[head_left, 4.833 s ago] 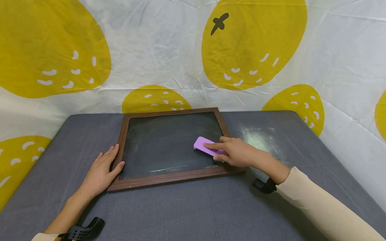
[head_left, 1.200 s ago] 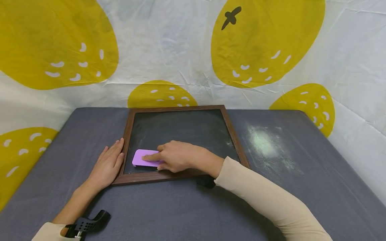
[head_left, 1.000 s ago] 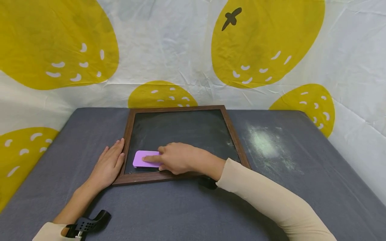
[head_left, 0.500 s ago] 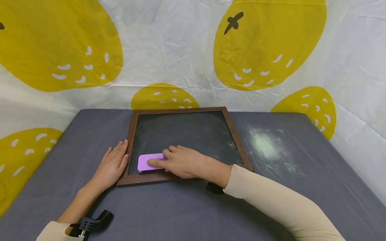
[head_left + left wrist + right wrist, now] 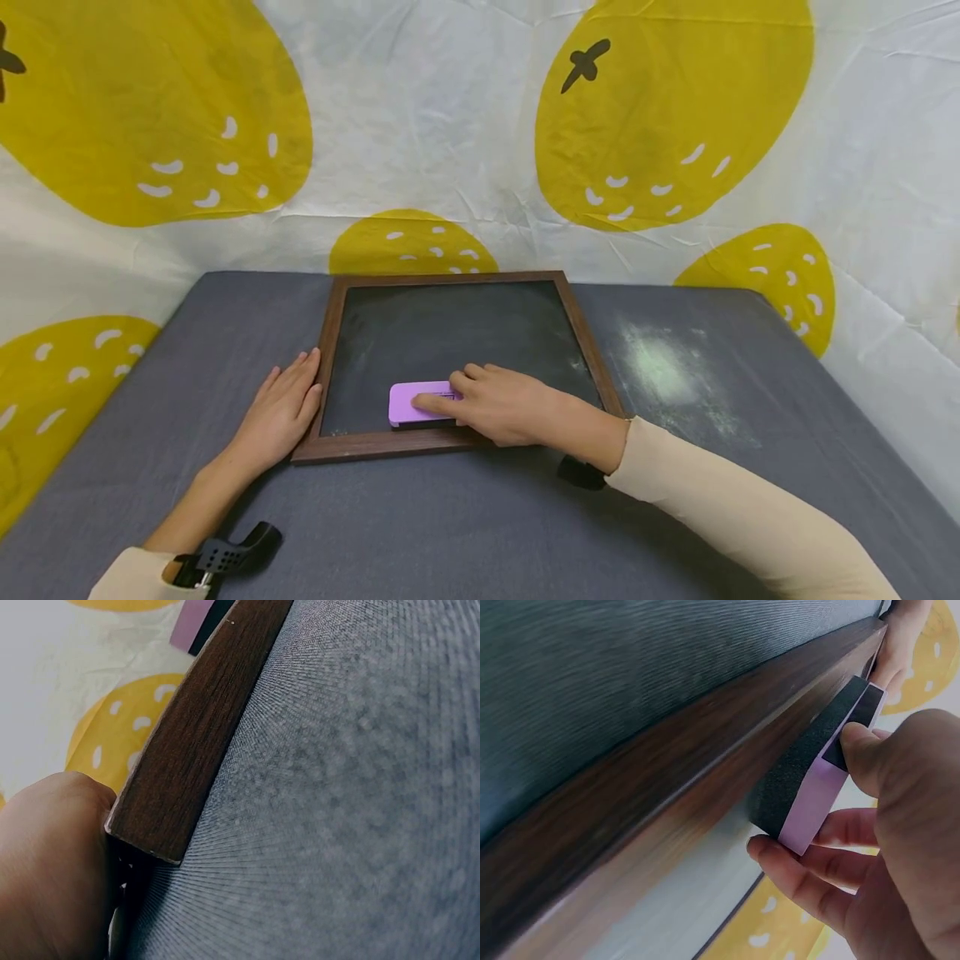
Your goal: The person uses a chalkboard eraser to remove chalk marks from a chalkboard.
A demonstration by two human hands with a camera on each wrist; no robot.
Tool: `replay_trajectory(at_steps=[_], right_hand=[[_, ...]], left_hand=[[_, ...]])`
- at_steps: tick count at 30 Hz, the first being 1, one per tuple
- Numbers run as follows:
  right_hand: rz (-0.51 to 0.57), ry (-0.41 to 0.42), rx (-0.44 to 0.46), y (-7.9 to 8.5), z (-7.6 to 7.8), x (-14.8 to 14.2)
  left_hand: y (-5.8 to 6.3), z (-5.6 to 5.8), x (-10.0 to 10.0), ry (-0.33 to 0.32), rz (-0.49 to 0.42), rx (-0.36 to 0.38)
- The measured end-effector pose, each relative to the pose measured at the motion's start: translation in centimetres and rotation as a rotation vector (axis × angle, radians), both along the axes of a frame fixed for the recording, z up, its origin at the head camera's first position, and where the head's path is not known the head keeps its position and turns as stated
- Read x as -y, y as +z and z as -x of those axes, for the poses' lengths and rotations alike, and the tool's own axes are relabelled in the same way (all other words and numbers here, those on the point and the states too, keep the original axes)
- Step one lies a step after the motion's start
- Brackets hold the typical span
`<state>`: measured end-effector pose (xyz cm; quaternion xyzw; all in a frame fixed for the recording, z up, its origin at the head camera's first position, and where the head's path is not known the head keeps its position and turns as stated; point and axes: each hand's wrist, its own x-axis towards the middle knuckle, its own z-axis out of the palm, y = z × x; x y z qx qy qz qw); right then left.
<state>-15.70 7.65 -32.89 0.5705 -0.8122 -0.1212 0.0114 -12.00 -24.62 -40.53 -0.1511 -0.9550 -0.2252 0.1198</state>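
A chalkboard (image 5: pixel 450 333) in a brown wooden frame lies on the grey cloth-covered table. My right hand (image 5: pixel 502 404) grips a purple chalkboard eraser (image 5: pixel 412 402) with a dark felt underside, near the board's front edge. The right wrist view shows the thumb on one side of the eraser (image 5: pixel 815 796) and fingers on the other. My left hand (image 5: pixel 277 417) rests with straight fingers against the frame's left side. In the left wrist view, that hand (image 5: pixel 52 862) touches the corner of the wooden frame (image 5: pixel 176 750).
A pale patch of chalk dust (image 5: pixel 663 371) marks the cloth right of the board. White fabric (image 5: pixel 420 108) with yellow fruit prints hangs behind the table (image 5: pixel 420 533). Each wrist wears a black camera mount (image 5: pixel 232 554). Faint chalk marks show at the board's right edge.
The eraser in my right hand went from the board's right side to its lower left corner, then slid back right along the front edge. My left hand stays at the frame.
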Motion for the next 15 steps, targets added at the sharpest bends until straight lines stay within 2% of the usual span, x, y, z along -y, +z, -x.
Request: replay_trajectory(at_steps=[4,7,15], right_hand=[[0.002,-0.015,0.007,-0.2,0.2,-1.8],[0.052,-0.029,0.026,-0.3,0.4,-3.4],[0.194,-0.148,0.097,0.3,1.6,-7.8]], left_hand=[[-0.1,0.0,-0.1,-0.004,-0.001,0.001],[-0.1,0.0,0.0,-0.003,0.001,-0.004],[-0.3,-0.2,0.0,-0.004,-0.013,-0.021]])
